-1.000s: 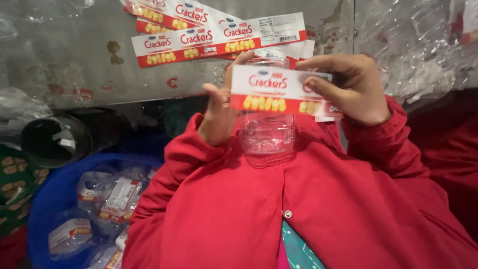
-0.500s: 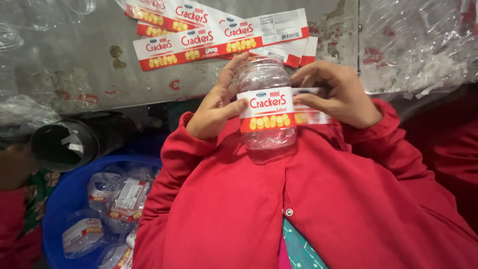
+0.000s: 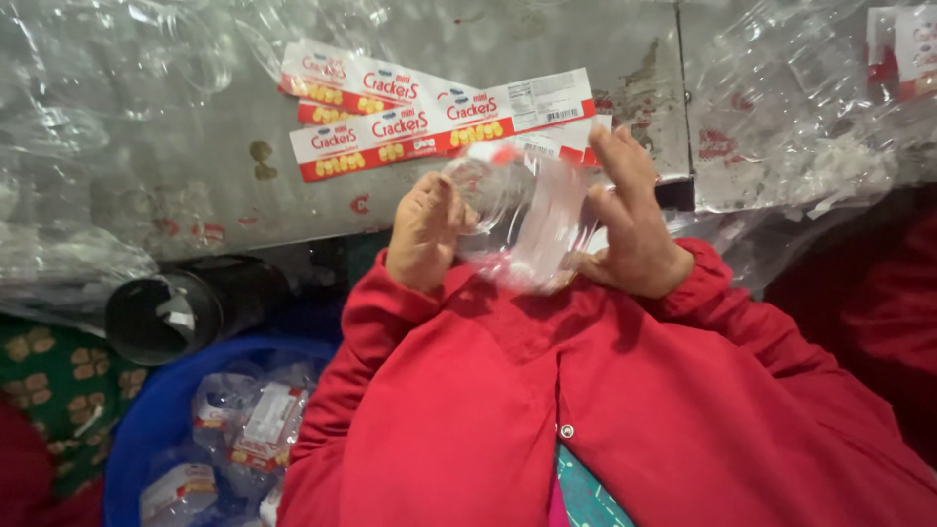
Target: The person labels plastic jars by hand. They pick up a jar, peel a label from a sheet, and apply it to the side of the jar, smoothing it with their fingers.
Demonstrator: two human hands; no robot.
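Note:
A clear plastic jar (image 3: 522,229) sits between both hands above my red-sleeved lap, blurred as it turns. My left hand (image 3: 425,234) cups its left side with bent fingers. My right hand (image 3: 630,224) holds its right side, fingers spread upward. A red and white paper label shows only as a streak on the jar. Several loose red and white label strips (image 3: 439,112) lie on the grey metal surface (image 3: 195,156) just beyond the hands.
A blue tub (image 3: 156,429) at lower left holds several labelled clear jars (image 3: 259,425). A dark cylinder (image 3: 171,312) lies beside it. Crumpled clear plastic (image 3: 810,127) covers the right and left of the surface. A green patterned cloth (image 3: 49,390) is at far left.
The jar has turned in my hands, so the label that faced me is now a blurred streak. My right hand's fingers have lifted and spread.

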